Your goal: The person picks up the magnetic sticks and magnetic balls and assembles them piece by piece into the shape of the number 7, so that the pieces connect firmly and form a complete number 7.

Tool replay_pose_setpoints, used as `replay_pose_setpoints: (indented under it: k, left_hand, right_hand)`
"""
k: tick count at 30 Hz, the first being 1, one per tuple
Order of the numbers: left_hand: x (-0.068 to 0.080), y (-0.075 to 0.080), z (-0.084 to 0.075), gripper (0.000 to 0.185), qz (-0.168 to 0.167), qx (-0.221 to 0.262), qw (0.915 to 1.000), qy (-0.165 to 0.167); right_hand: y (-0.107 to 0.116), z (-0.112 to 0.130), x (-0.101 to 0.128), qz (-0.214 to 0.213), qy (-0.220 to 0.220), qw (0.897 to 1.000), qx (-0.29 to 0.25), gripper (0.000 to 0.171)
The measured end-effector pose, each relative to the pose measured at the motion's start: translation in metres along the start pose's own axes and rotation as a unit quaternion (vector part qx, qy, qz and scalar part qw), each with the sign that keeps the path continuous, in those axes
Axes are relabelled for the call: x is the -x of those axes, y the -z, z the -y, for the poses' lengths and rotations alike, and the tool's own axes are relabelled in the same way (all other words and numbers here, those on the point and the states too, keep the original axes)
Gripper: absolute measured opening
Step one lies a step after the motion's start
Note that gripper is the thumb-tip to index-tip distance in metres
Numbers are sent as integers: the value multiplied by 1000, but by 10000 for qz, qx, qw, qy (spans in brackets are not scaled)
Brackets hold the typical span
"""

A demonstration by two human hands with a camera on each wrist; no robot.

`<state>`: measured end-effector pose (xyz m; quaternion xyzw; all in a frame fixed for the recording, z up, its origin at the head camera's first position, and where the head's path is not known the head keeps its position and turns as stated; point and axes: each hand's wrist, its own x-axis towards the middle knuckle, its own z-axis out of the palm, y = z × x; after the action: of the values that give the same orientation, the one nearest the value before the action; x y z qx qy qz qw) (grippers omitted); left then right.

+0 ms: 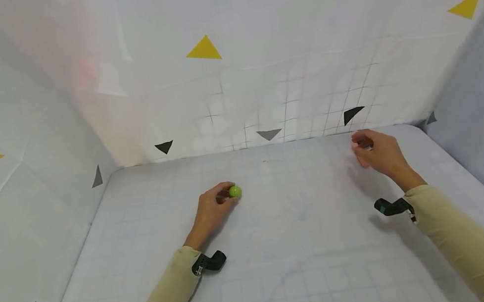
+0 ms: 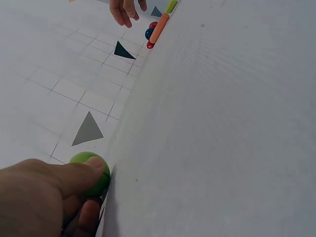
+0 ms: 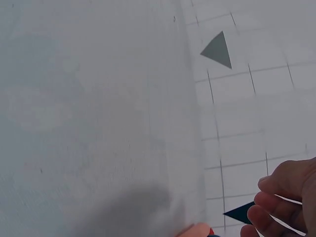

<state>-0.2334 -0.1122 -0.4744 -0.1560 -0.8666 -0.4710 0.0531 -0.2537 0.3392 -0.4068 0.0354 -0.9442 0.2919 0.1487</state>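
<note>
My left hand (image 1: pixel 211 208) pinches a small green ball (image 1: pixel 235 191) between thumb and fingers, low over the white table (image 1: pixel 296 234). In the left wrist view the thumb lies across the ball (image 2: pixel 102 178) and other fingers curl beneath it. Towards the back right, my right hand (image 1: pixel 380 152) hovers with fingers loosely bent and nothing between them. Just beside and below it lies an orange stick-like piece (image 1: pixel 361 157), partly hidden by the hand. Around that piece the left wrist view shows a blue ball (image 2: pixel 148 33), red round pieces (image 2: pixel 153 24) and a light green piece (image 2: pixel 171 6).
White sheeting (image 1: pixel 255 30) rises behind the table, with side sheets at left (image 1: pixel 7 98) and right (image 1: pixel 477 89). Yellow, black and grey triangles mark them. A dark wrist camera (image 1: pixel 210 262) sits on the left sleeve, another camera (image 1: pixel 392 206) on the right.
</note>
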Motion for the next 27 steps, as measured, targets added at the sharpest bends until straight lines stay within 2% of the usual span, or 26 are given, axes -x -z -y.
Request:
replay_pose_setpoints:
  k: [7,15,21,27]
  left_hand:
    - [0,1,-1,37,18,15,9999,-106]
    - [1,0,-1,37,15,25,10000,-64]
    - [2,0,-1,37,-11,13,10000,-48]
    - [1,-1,-2,37,-33,76,10000,-51]
  right_hand:
    - [4,-17,-5,20,-307,9994,181,30]
    - [5,-38,-6,177,-626,9973,355,31]
    - [6,-54,-7,248,-1026,9933,466,32]
    - [10,-64,-5,195,-1149,9918,518,32]
